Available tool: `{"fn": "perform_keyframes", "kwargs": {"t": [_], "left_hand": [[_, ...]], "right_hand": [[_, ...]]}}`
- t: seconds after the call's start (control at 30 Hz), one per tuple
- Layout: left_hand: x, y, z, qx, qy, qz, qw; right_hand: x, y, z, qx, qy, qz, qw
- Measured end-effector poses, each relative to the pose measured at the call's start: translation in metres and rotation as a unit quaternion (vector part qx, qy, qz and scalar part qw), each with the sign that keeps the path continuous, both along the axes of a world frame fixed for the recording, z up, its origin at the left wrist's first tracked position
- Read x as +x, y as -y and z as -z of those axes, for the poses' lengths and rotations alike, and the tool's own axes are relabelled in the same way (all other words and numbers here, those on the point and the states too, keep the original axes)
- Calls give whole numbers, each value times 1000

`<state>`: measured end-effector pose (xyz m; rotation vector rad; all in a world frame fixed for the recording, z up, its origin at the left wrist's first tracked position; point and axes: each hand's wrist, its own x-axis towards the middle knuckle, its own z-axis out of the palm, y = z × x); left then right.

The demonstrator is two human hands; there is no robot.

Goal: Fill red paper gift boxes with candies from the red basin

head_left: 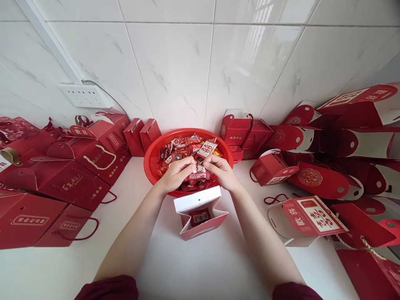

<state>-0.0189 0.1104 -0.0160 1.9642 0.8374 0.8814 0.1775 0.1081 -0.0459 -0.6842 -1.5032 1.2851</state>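
Observation:
Above the basket, my left hand pinches the left edge of a red wrapped candy with white writing. Thumb and forefinger of my right hand close on the other edge. Beneath lies a red plastic basket full of candies in mostly red wrappers. A small square packet with red double-happiness characters shows just beyond my fingertips. Nearer to me, between my forearms, a red gift box stands with its top open and white flap raised. Inside it a dark red wrapped piece is visible.
Closed red gift boxes with cord handles crowd the left side. Two narrow red boxes stand by the tiled wall. More boxes, several unfolded or open, fill the right. A power strip is on the wall.

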Motion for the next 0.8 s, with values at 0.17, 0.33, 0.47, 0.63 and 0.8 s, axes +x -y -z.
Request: {"fn": "perform_keyframes", "kwargs": {"t": [0.17,0.33,0.47,0.63,0.8], "left_hand": [[3,0,-1,-17,-4,-15,1000],[8,-1,4,52,35,-178,982],[10,-1,12,31,-2,-207,978],[9,0,9,-173,62,-58,981],[6,-2,3,-232,111,-64,964]], "right_hand": [[1,2,1,30,-5,25,999],[-7,-1,5,18,-27,101,994],[-15,-2,9,5,-25,178,984],[-15,5,5,64,31,167,983],[-12,6,2,68,-19,127,989]]}}
